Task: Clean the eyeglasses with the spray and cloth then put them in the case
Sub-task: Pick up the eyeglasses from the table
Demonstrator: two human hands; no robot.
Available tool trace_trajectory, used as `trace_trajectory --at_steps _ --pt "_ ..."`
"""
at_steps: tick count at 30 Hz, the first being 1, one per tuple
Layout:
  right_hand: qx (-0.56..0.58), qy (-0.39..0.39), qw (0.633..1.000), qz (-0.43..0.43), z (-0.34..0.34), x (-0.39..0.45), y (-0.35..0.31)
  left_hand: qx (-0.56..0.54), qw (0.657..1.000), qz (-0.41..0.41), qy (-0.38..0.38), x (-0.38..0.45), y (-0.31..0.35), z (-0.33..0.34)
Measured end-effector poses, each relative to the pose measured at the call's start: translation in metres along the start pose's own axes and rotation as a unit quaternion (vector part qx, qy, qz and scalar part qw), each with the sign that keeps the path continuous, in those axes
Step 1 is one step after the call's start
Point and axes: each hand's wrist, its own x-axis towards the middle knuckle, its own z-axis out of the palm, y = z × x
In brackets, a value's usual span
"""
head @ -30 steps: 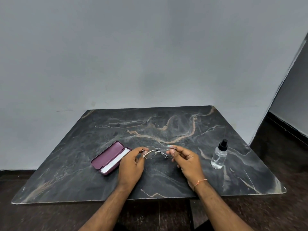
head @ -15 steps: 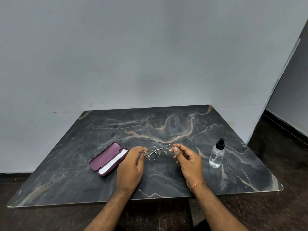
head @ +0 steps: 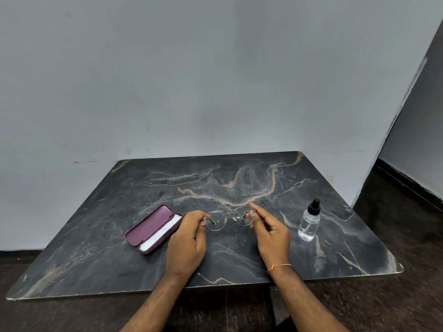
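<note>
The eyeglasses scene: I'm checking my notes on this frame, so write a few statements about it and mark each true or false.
1. Both hands hold the eyeglasses, the left hand at one end and the right hand at the other. True.
2. The case is closed. False: it lies open, with something white inside.
3. The spray bottle stands upright on the table, beyond the right hand. True.
4. The right hand grips the spray bottle. False: it pinches the eyeglasses, apart from the bottle.
5. The eyeglasses lie inside the case. False: they are held beside it.
</note>
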Motion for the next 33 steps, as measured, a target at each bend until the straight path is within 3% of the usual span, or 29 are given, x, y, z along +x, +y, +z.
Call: trace_trajectory --at_steps 21,28,33 --pt "-0.087 0.046 0.995 -0.033 -0.001 -0.001 0.009 -0.018 0.998 0.062 -0.029 -0.006 0.013 -0.005" --pt "-0.106 0.034 0.994 -0.011 0.002 -0.001 0.012 -0.020 0.998 0.049 -0.014 -0.003 0.011 -0.003" --pt "-0.169 0.043 0.983 -0.057 -0.007 -0.018 -0.008 -0.019 0.999 0.034 -0.014 -0.001 0.008 -0.004"
